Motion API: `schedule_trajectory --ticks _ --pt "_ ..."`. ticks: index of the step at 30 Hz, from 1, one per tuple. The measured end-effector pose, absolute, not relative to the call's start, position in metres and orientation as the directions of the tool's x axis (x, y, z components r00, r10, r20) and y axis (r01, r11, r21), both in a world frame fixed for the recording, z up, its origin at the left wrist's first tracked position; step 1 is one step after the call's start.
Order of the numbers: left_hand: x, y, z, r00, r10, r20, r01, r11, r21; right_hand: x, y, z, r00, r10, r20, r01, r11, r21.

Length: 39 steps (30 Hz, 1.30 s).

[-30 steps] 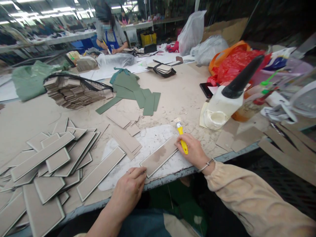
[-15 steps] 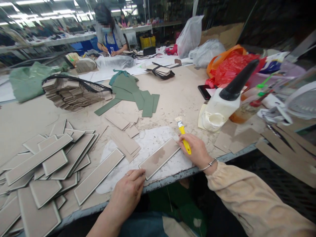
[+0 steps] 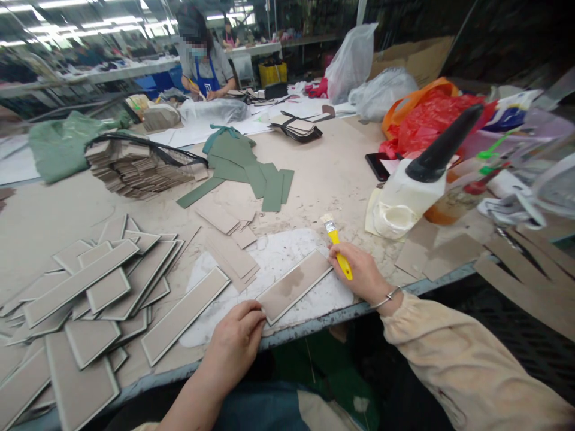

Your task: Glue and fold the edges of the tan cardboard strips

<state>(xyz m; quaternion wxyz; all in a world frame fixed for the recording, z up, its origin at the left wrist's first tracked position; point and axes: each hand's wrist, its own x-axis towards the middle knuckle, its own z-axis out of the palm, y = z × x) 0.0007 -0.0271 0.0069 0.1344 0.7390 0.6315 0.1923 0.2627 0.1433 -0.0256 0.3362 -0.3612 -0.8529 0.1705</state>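
One yellow brush (image 3: 339, 254) is in the right hand (image 3: 362, 272), its fingers closed round the handle, bristles up; the left hand (image 3: 236, 338) pinches the near-left corner of one light-edged strip (image 3: 294, 287) on the worktop (image 3: 332, 179).

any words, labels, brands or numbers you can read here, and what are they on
No text can be read for certain.
Blue apron on the person across the table: a small white mark, too blurred to read.
Blue-and-white packet: printed patches, no letters legible.
White plastic bag lying low: faint dark marks, unreadable.
Yellow brush and white bottle: no lettering visible.
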Motion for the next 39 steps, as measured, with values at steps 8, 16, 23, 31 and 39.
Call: schedule_trajectory --ticks 8,16,23,31,39 --pt "-0.006 -0.021 0.009 -0.126 0.992 0.031 0.918 0.105 0.382 0.261 0.138 -0.027 -0.538 0.729 0.424 0.498 0.68 -0.537" --pt "-0.018 -0.017 0.003 -0.164 0.983 0.081 0.933 0.128 0.335 0.261 0.136 -0.023 -0.529 0.737 0.42 0.512 0.672 -0.535" --pt "-0.015 -0.018 0.003 -0.112 0.992 0.054 0.962 0.094 0.256 0.26 0.143 -0.032 -0.468 0.768 0.437 0.513 0.639 -0.573" --pt "-0.01 -0.017 0.006 -0.125 0.992 0.029 0.967 0.115 0.226 0.257 0.142 -0.036 -0.46 0.779 0.425 0.533 0.625 -0.57" --pt "-0.01 -0.019 0.004 -0.128 0.991 0.035 0.965 0.116 0.233 0.256 0.141 -0.038 -0.477 0.764 0.435 0.543 0.645 -0.538"
